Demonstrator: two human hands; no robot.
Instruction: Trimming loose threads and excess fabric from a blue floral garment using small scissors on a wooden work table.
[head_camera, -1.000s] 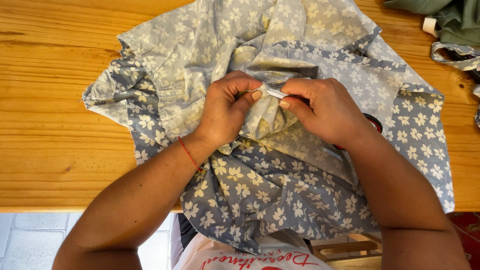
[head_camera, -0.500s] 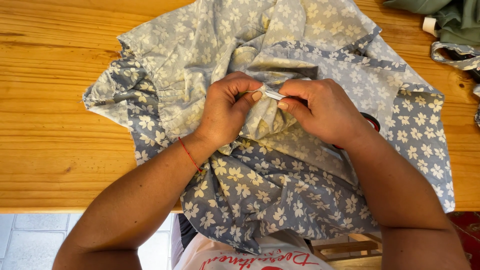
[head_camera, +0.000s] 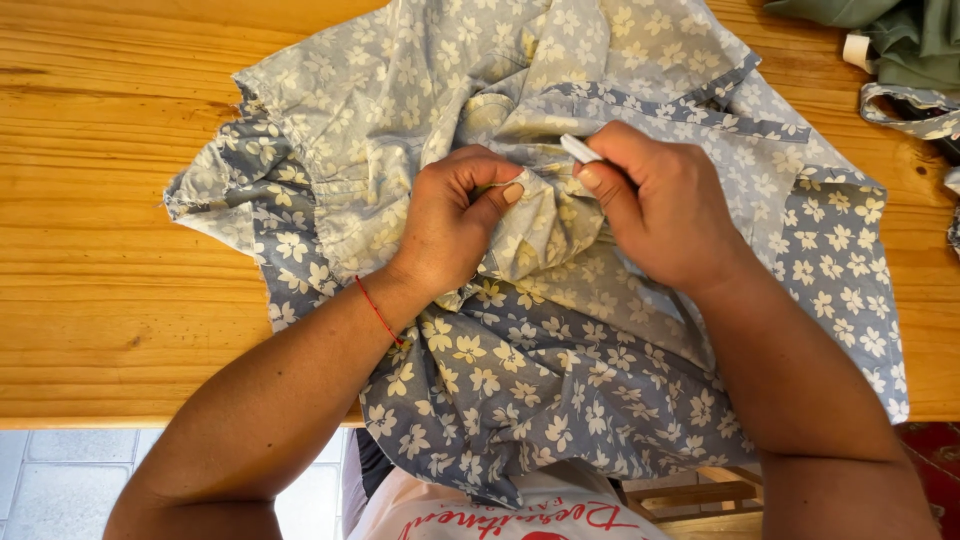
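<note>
Lying on a wooden table (head_camera: 90, 200) above a tiled floor (head_camera: 40, 480), the flowered blue cloth (head_camera: 560, 380) is pinched by the closed left hand (head_camera: 450, 225), while the right hand (head_camera: 665, 205), now slightly higher than before, grips a small white tool (head_camera: 580, 149).

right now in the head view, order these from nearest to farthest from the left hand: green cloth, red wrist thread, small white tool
1. red wrist thread, on the left hand's own wrist.
2. small white tool, held in the right hand, just across the bunched floral fabric.
3. green cloth, far top right corner of the table.
</note>
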